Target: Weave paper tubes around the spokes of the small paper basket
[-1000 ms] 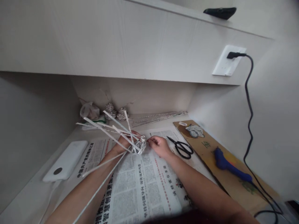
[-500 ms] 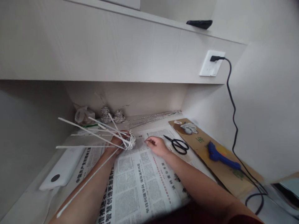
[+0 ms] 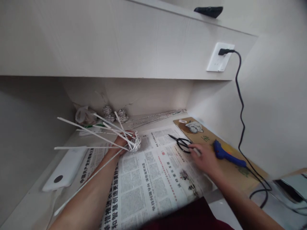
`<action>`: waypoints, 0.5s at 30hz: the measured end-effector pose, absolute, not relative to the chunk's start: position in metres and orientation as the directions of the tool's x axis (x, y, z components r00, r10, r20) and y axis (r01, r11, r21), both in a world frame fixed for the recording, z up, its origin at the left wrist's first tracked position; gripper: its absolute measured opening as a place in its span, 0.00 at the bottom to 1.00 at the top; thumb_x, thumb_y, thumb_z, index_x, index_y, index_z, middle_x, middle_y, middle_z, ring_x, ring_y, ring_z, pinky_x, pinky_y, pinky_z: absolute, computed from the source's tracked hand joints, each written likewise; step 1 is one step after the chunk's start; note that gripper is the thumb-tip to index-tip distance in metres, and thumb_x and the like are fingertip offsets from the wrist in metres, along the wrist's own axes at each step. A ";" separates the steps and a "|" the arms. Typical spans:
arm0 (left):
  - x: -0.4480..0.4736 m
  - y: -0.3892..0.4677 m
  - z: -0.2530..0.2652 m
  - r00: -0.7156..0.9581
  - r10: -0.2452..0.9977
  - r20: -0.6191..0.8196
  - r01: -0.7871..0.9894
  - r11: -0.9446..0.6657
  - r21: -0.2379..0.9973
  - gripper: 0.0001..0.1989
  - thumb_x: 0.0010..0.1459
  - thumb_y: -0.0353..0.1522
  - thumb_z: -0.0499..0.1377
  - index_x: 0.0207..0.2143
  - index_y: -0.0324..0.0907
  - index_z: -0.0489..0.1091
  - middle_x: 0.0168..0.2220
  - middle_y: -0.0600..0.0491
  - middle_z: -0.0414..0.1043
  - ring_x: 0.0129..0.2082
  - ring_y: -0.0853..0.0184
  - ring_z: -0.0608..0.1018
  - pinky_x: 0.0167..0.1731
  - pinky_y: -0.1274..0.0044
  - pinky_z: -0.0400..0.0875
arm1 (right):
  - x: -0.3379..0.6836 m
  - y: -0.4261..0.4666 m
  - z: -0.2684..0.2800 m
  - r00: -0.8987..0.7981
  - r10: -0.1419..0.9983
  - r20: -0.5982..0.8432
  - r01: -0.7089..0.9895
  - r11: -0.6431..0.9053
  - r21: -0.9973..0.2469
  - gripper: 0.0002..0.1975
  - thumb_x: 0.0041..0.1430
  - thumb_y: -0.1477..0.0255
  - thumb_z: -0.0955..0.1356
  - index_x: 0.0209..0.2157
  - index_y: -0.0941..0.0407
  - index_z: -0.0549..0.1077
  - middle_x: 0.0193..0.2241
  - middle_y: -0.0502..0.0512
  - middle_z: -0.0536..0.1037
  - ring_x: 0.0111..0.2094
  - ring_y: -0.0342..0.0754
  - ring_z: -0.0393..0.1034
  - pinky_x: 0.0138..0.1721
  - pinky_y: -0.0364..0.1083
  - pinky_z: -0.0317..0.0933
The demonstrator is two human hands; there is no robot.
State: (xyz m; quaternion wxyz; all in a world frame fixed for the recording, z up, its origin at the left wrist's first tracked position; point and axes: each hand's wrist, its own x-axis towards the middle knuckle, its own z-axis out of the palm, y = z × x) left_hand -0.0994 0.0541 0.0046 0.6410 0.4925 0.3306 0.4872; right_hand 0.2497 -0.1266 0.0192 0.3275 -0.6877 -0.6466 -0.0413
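My left hand (image 3: pixel 124 140) is closed around a small woven paper piece (image 3: pixel 135 142), a rounded bundle of white paper strips. Long rolled paper strips (image 3: pixel 81 128) fan out from it to the left, and one hangs down over my forearm. My right hand (image 3: pixel 200 156) is at the near handle loop of the black-handled scissors (image 3: pixel 183 144), its fingers closed on the loop. The scissors lie on newspaper (image 3: pixel 148 172) with their blades pointing away to the left. My left fingers are partly hidden by the strips.
Two woven pieces (image 3: pixel 109 114) and a plastic bag (image 3: pixel 85 115) stand at the back, beside thin paper rolls (image 3: pixel 158 117). At right, cardboard (image 3: pixel 206 131) bears a blue glue gun (image 3: pixel 227 158) with a black cord (image 3: pixel 242 118). A white power bank-like device (image 3: pixel 64 171) lies at left.
My right hand has moved right and toward me, from above the newspaper to the scissors' handle. The left hand keeps hold of the woven piece. The view has shifted slightly.
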 end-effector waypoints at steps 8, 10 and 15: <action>-0.092 0.047 0.010 0.299 0.950 0.083 -0.260 -0.003 0.966 0.11 0.34 0.33 0.73 0.21 0.41 0.76 0.22 0.50 0.75 0.22 0.64 0.74 0.23 0.73 0.68 | 0.349 -0.196 0.026 0.527 0.787 0.321 0.828 -0.560 0.014 0.24 0.55 0.72 0.64 0.53 0.63 0.73 0.43 0.72 0.80 0.44 0.67 0.76 0.40 0.59 0.68; -0.091 0.046 0.010 0.309 0.944 0.112 -0.223 -0.043 0.974 0.11 0.35 0.34 0.73 0.23 0.40 0.78 0.23 0.49 0.77 0.23 0.63 0.75 0.24 0.74 0.69 | 0.353 -0.198 0.021 0.496 0.805 0.326 0.848 -0.530 0.019 0.25 0.55 0.73 0.63 0.54 0.65 0.72 0.42 0.73 0.81 0.42 0.65 0.77 0.40 0.57 0.69; -0.085 0.042 0.014 0.417 0.889 0.187 -0.076 -0.171 0.982 0.10 0.37 0.36 0.73 0.24 0.41 0.80 0.25 0.48 0.79 0.26 0.61 0.78 0.28 0.73 0.72 | 0.341 -0.186 0.021 0.474 0.779 0.411 0.863 -0.504 -0.040 0.30 0.54 0.72 0.65 0.58 0.71 0.68 0.43 0.75 0.80 0.41 0.64 0.77 0.41 0.55 0.69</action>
